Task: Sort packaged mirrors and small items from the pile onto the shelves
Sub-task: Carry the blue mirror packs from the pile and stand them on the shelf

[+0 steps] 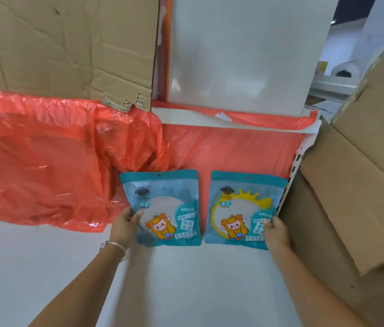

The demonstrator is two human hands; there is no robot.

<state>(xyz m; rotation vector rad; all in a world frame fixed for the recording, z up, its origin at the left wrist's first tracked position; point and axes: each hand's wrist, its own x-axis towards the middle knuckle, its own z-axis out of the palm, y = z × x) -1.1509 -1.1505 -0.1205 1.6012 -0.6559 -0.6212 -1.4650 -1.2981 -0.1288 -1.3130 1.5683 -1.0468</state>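
Two teal mirror packets stand upright side by side on the white shelf [186,279], leaning against a red back panel. The left mirror packet [162,204] shows a pale round mirror and a cartoon figure; my left hand [125,225] grips its lower left edge, thumb on the front. A silver bracelet sits on that wrist. The right mirror packet [245,208] holds a yellow-rimmed mirror; my right hand [276,232] holds its lower right corner.
Crumpled red plastic sheeting [44,161] covers the left of the shelf back. A creased cardboard sheet [63,48] stands above it. A big cardboard box [363,185] crowds the right side, next to a perforated shelf upright [295,166]. A white panel [240,55] rises behind.
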